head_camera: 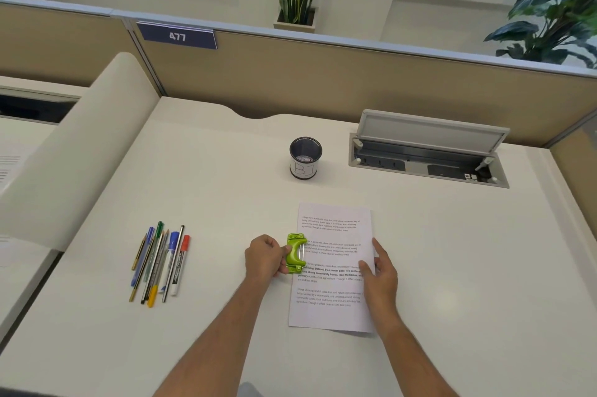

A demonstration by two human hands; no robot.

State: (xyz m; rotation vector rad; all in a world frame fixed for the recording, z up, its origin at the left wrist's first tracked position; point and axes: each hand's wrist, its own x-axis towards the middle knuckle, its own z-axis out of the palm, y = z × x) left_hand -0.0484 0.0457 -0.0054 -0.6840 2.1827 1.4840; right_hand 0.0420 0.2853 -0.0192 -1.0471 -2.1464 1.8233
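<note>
The step in hand looks like lining up a punch. The left hand [263,256] grips the green hole punch [295,253], fingers curled round its back. The punch sits over the left edge of the printed sheet [332,316], about halfway along it. The sheet lies flat on the desk [452,267], nearer its front edge than its back. The right hand [379,270] rests on the sheet's right edge with loose fingers, grasping nothing. The next move probably calls for pushing the paper fully into the slot, then pressing down firmly while the right hand holds the sheet square.
</note>
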